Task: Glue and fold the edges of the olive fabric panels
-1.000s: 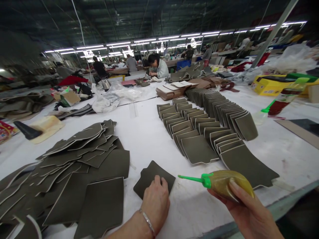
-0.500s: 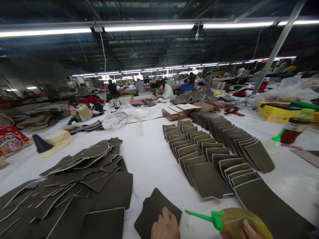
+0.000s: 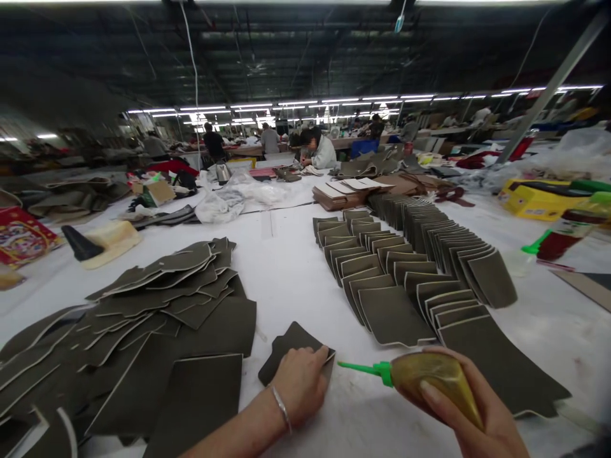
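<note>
My left hand [image 3: 300, 385], with a bracelet at the wrist, is on a small dark olive leather-like piece [image 3: 286, 340]. Its fingers are bent and pressed together at the piece's right edge, where a pale line shows. In my right hand [image 3: 477, 407] is a squeeze bottle [image 3: 429, 385] of yellowish-brown liquid, fingers wrapped round it. The bottle lies tilted sideways, its thin green nozzle pointing left, just short of the piece's right edge and apart from it.
Loose dark pieces [image 3: 200, 324] are heaped on the left. Overlapping rows of similar pieces [image 3: 396, 312] fan out on the right. Farther right are a bottle of dark red liquid [image 3: 566, 232] and a yellow box [image 3: 532, 198]. A person [image 3: 324, 151] sits at the table's far end.
The view has tilted down. My left hand has shifted to the piece's right edge, with more forearm showing. The bottle's nozzle has come nearer to that edge.
</note>
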